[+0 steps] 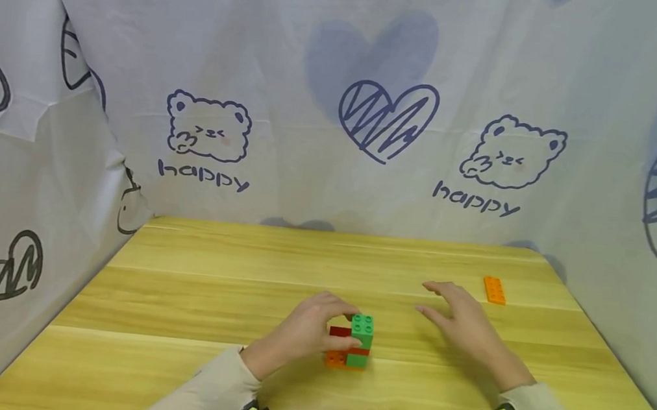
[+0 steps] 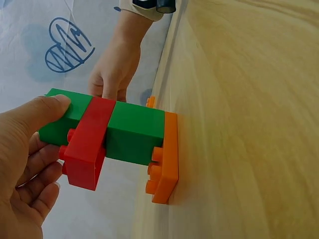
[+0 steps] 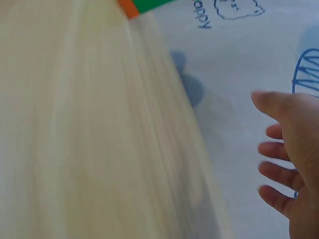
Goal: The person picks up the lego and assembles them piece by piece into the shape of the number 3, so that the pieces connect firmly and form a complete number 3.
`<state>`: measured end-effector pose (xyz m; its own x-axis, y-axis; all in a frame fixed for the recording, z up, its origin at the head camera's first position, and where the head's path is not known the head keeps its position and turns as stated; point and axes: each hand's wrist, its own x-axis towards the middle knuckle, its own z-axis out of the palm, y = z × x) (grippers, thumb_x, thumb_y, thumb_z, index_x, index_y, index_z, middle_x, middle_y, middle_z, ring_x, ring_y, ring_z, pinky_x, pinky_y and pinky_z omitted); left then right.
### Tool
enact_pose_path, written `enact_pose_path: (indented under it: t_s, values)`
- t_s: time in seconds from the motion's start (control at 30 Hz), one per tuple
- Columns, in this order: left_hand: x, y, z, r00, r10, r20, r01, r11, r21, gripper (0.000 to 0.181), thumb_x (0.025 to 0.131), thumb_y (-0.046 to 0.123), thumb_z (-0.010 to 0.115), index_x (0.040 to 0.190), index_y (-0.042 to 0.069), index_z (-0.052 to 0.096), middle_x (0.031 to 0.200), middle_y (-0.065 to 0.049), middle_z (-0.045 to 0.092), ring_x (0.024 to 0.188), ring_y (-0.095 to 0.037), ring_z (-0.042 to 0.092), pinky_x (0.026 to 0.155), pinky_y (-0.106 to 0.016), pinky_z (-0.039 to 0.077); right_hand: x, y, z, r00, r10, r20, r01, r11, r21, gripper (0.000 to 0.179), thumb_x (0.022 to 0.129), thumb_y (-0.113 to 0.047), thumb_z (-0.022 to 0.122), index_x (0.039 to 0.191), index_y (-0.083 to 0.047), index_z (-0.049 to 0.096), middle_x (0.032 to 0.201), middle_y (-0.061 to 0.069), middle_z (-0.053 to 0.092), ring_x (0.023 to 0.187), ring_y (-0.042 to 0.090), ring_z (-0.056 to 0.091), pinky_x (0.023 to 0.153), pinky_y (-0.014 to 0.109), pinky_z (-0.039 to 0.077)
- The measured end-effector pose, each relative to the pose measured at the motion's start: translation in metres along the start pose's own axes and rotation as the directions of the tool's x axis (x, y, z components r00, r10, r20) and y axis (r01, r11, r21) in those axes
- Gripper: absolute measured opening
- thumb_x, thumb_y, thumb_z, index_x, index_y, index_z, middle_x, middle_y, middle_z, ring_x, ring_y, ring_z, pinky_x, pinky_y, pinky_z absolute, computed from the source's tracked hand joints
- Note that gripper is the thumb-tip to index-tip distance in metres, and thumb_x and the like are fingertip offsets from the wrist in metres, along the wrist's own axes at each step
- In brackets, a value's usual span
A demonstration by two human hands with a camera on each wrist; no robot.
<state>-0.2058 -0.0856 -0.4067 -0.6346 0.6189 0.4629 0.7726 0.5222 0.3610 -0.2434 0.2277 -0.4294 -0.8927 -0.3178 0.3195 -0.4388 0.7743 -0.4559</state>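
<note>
My left hand [image 1: 315, 324] grips a small stack of toy building bricks near the front middle of the table. In the left wrist view its thumb presses the upper green brick [image 2: 75, 109], with the other fingers curled on the far side. Below that comes a red brick [image 2: 89, 144] jutting out to one side, then a lower green brick [image 2: 134, 132], and an orange studded plate [image 2: 169, 164] as the base, close to the tabletop. To the right of the stack, my right hand [image 1: 467, 324] hovers over the table, fingers apart and holding nothing.
Another orange studded plate [image 1: 494, 290] lies alone at the back right, beyond the right hand. The wooden table [image 1: 208, 305] is bordered by a printed white cloth [image 1: 283, 181] at the back and both sides.
</note>
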Motion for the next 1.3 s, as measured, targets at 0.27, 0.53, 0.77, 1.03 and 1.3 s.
enact_pose_path:
  t_s: [0.27, 0.53, 0.77, 1.03, 1.3]
  values:
    - [0.000, 0.000, 0.001, 0.999, -0.034, 0.013, 0.034, 0.999, -0.003, 0.043, 0.079, 0.034, 0.083, 0.112, 0.009, 0.072, 0.101, 0.003, 0.070, 0.098, -0.015, 0.062, 0.089, -0.030, 0.050, 0.001, 0.030, -0.010, 0.995, 0.099, -0.016, -0.100, 0.992, -0.077, 0.065, 0.096, -0.047, 0.059, 0.139, 0.001, 0.049, 0.136, 0.026, 0.048, 0.125, 0.045, 0.044, 0.101, 0.062, 0.035]
    - [0.001, 0.001, -0.001, 0.997, -0.061, 0.051, 0.060, 0.998, 0.008, 0.042, 0.081, 0.036, 0.081, 0.113, 0.011, 0.072, 0.102, 0.004, 0.070, 0.098, -0.014, 0.061, 0.088, -0.030, 0.050, 0.001, 0.058, -0.024, 0.996, 0.079, -0.049, -0.086, 0.985, -0.153, 0.063, 0.097, -0.042, 0.059, 0.136, 0.007, 0.049, 0.130, 0.031, 0.052, 0.119, 0.051, 0.046, 0.099, 0.064, 0.034]
    - [0.002, 0.001, -0.002, 0.997, -0.060, 0.058, 0.060, 0.998, 0.004, 0.042, 0.081, 0.036, 0.081, 0.113, 0.010, 0.072, 0.102, 0.003, 0.070, 0.098, -0.015, 0.062, 0.088, -0.030, 0.050, 0.000, 0.084, -0.033, 0.989, 0.139, -0.053, -0.147, 0.965, -0.219, 0.066, 0.097, -0.043, 0.059, 0.135, 0.010, 0.048, 0.129, 0.036, 0.048, 0.115, 0.056, 0.043, 0.096, 0.067, 0.034]
    - [0.002, 0.001, -0.004, 0.995, -0.073, 0.071, 0.073, 0.997, 0.000, 0.042, 0.081, 0.037, 0.081, 0.113, 0.011, 0.072, 0.103, 0.004, 0.070, 0.098, -0.013, 0.061, 0.087, -0.029, 0.050, 0.000, 0.104, -0.036, 0.978, 0.198, -0.071, -0.210, 0.941, -0.264, 0.067, 0.097, -0.045, 0.058, 0.133, 0.011, 0.048, 0.122, 0.036, 0.047, 0.107, 0.054, 0.044, 0.090, 0.067, 0.036]
    - [0.002, 0.000, -0.003, 0.995, -0.067, 0.072, 0.067, 0.998, 0.002, 0.042, 0.081, 0.037, 0.081, 0.113, 0.011, 0.073, 0.103, 0.004, 0.070, 0.098, -0.013, 0.061, 0.087, -0.028, 0.050, 0.002, 0.116, -0.036, 0.964, 0.263, -0.034, -0.261, 0.918, -0.300, 0.077, 0.098, -0.052, 0.051, 0.133, 0.016, 0.043, 0.123, 0.040, 0.043, 0.107, 0.057, 0.042, 0.090, 0.069, 0.034]
